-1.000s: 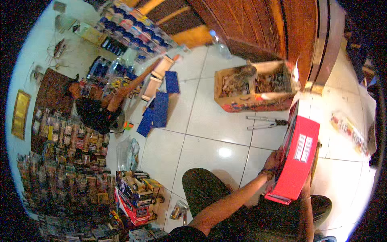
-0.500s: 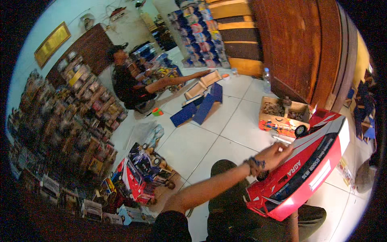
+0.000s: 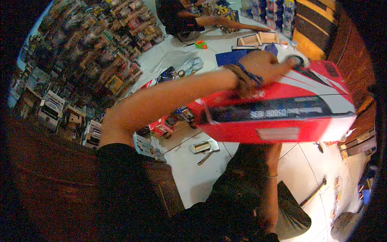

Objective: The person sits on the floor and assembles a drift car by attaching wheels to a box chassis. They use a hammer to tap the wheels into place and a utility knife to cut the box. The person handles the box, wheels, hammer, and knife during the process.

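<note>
A large red, white and black toy bus [image 3: 266,115] is held up in front of me, lying on its side and smeared by motion. My left hand [image 3: 268,68], with dark bands at its wrist, reaches across its upper edge. Its fingers are closed at a small black wheel [image 3: 297,61] on the bus. From below, my right hand [image 3: 273,151] meets the underside of the bus, and its fingers are hidden behind the body. A thin bracelet circles that wrist.
Beyond the bus, a person [image 3: 177,18] sits with an arm stretched toward wooden trays [image 3: 258,39] and blue panels [image 3: 231,57]. Packed toys [image 3: 100,48] are heaped at the left. A flat metal piece [image 3: 202,146] and a long thin tool [image 3: 314,192] lie on the tiles.
My view has swung right and downward. The bus has turned nearly level and come closer to the middle, and my left hand has moved along its upper edge to the wheel.
</note>
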Action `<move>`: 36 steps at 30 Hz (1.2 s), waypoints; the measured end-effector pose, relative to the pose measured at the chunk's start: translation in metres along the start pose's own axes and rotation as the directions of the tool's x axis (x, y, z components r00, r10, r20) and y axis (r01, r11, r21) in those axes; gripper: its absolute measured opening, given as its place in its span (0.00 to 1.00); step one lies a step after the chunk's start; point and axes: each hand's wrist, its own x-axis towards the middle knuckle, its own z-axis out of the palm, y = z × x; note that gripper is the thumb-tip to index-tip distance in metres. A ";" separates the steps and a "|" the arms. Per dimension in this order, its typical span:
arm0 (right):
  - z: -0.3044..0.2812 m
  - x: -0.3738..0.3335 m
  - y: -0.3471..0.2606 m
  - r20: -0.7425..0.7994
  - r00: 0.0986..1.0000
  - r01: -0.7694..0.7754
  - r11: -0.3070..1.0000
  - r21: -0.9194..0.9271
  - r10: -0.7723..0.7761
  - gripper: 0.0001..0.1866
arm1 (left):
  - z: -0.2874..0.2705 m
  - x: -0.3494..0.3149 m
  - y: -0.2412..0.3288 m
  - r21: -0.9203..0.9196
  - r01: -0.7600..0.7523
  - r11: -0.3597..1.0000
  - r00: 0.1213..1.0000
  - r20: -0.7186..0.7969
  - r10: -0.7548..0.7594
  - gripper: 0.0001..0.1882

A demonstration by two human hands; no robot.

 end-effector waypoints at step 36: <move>0.058 -0.095 -0.193 0.210 0.714 -0.147 0.151 0.978 -0.667 0.14 | -0.199 -0.179 -0.478 0.709 0.526 0.470 0.775 -0.171 -0.608 0.28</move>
